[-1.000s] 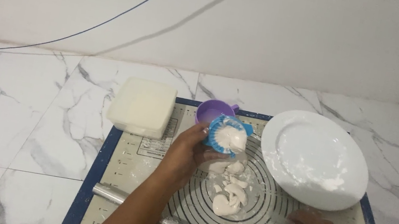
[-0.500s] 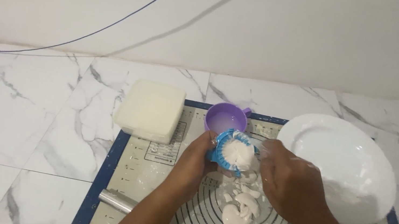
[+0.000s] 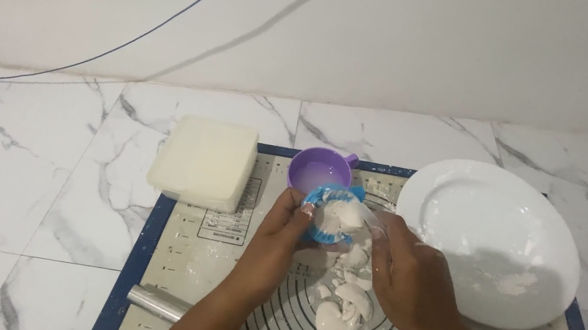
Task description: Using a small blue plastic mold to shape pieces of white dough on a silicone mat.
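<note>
Dough sits white in a blue ruffled plastic mould, raised above a beige silicone baking mat on the white marble counter by a pale wall; left hand fingers grip its side, right hand fingers pinch the dough's edge.

White marble-veined tiles meet a plain pale wall.
</note>
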